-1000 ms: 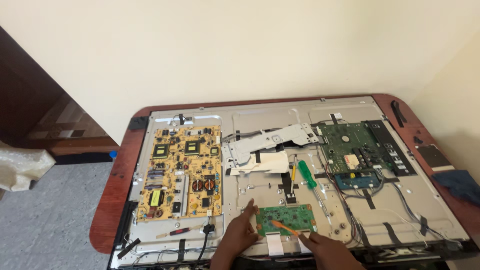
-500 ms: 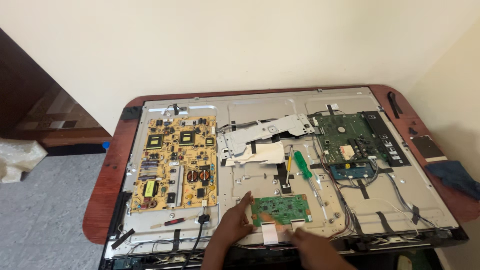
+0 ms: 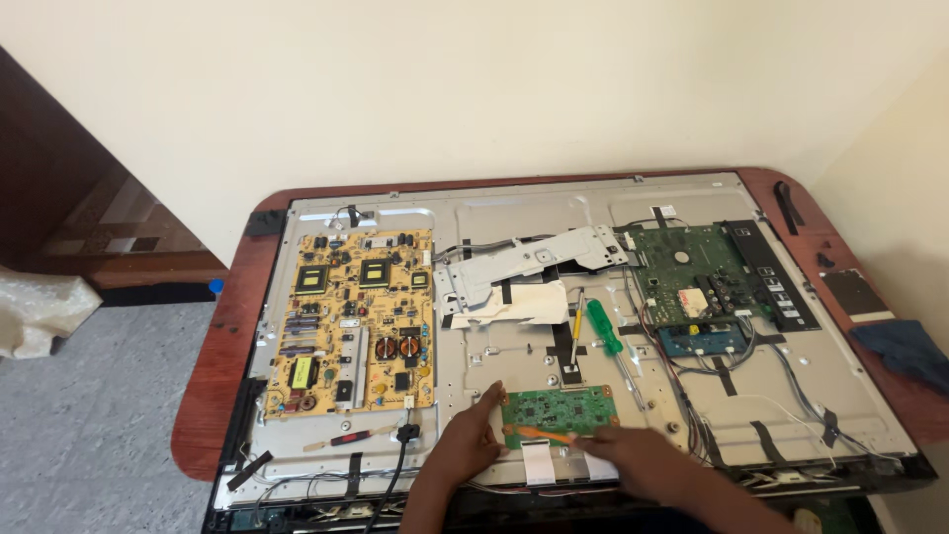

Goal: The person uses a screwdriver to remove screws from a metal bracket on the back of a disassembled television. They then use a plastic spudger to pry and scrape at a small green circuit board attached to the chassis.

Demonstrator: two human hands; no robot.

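An opened flat television lies back-up on a reddish wooden table (image 3: pixel 222 346). Its metal rear panel (image 3: pixel 494 356) carries a yellow power board (image 3: pixel 351 321) at left and a green main board (image 3: pixel 692 272) at right. A small green circuit board (image 3: pixel 559 410) sits near the front edge. My left hand (image 3: pixel 470 445) rests against that board's left end, fingers apart. My right hand (image 3: pixel 638 460) holds a thin orange tool (image 3: pixel 539 433) whose tip lies on the small board's lower edge. White ribbon cables (image 3: pixel 539 463) run from the board toward me.
A green-handled screwdriver (image 3: pixel 605 328) and a yellow-handled one (image 3: pixel 577 324) lie on the panel above the small board. A metal bracket (image 3: pixel 524 262) sits mid-panel. A dark cloth (image 3: pixel 905 351) and small black parts lie at the table's right edge. Grey floor at left.
The view has shifted slightly as my head moved. Both hands stay at the small green board, the right one now with the orange tool's tip on its lower edge.
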